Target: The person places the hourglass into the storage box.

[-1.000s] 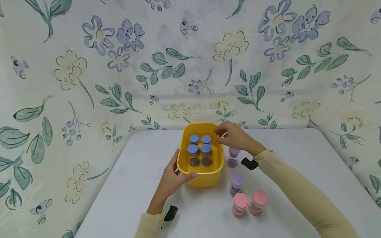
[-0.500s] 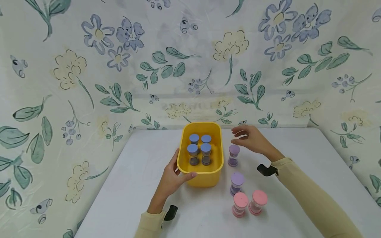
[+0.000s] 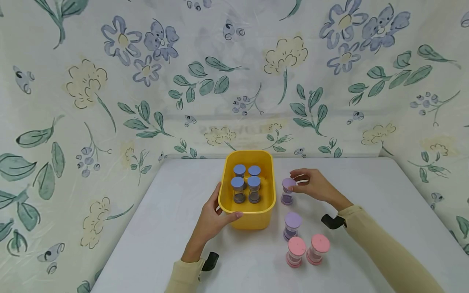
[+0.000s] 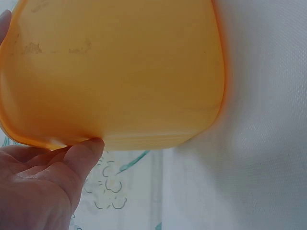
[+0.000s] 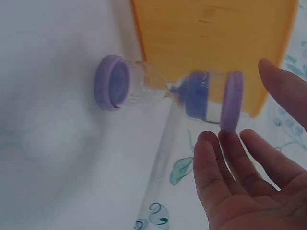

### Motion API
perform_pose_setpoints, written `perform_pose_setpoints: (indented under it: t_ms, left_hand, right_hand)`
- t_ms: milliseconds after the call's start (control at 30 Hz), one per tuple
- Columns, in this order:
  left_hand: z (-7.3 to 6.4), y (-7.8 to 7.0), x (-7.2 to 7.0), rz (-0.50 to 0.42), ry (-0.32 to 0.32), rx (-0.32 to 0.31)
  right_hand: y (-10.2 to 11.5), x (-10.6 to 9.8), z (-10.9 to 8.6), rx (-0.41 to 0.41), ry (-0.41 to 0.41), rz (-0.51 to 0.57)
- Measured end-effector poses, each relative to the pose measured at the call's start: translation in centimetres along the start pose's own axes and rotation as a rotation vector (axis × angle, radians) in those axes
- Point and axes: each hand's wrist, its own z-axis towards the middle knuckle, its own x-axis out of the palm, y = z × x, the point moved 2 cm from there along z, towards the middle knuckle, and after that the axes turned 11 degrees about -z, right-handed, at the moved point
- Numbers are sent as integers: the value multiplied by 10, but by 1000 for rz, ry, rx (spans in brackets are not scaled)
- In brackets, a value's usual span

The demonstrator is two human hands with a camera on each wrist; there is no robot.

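My left hand (image 3: 209,223) grips the yellow plastic tub (image 3: 253,221) at its near left corner, thumb over the rim and fingers along the side. Several hourglasses with blue caps (image 3: 237,184) stand upright inside it. Just right of the tub a purple hourglass (image 3: 287,197) is upright on the table. My right hand (image 3: 318,186) reaches round its top cap. In the right wrist view the fingertips (image 5: 229,139) are right at the cap of this purple hourglass (image 5: 196,98), while the thumb stays apart from it on the other side.
Nearer the front stands a second purple hourglass (image 3: 292,225). Two pink hourglasses, one on the left (image 3: 295,251) and one on the right (image 3: 318,249), are close by it. Flower-patterned cloth (image 3: 198,101) rises behind the white table (image 3: 161,191).
My right hand has drawn back from over the tub, moved right, then come down to the far purple hourglass. The left hand and the tub have stayed in place.
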Motion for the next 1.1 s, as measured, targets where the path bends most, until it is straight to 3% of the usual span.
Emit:
perform_pose_setpoints:
  t_ms: [167,733,1100]
  left_hand:
    - [0,0,0,5,-3,-2]
    - [1,1,0,2,0,8]
    - [0,-1,1,-4,1,8]
  right_hand:
    - [-5,6,-2,15,21,7]
    - [-6,13,-2,101,-41,24]
    - [4,-15,-11,128,-116,39]
